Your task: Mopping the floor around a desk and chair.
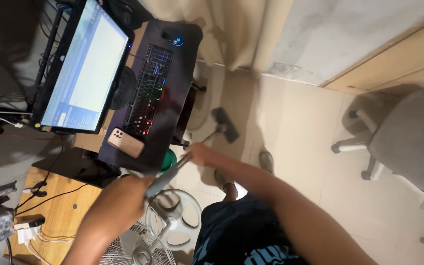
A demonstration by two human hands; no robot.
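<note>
Hands share one long grey mop handle, seen from above. The right hand is wrapped around the handle higher along the shaft, fingers curled tight in a closed grip. The left hand closes around the near end of the same handle, close to the body; motion blur softens its fingers, but its grip looks closed on the shaft.

The handle runs as a slanted line from the left hand at lower left, through the right hand, on toward the upper right, where it ends in a dark flat mop head lying on the pale tiled floor. Its long axis thus points away from the person, toward the curtain and the wall.

Just left of the handle stands a dark counter carrying a backlit keyboard, a mouse, a phone in a tan case and a lit monitor. A white fan sits below the hands, near the person's dark shorts. A grey office chair stands well apart at the right
</note>
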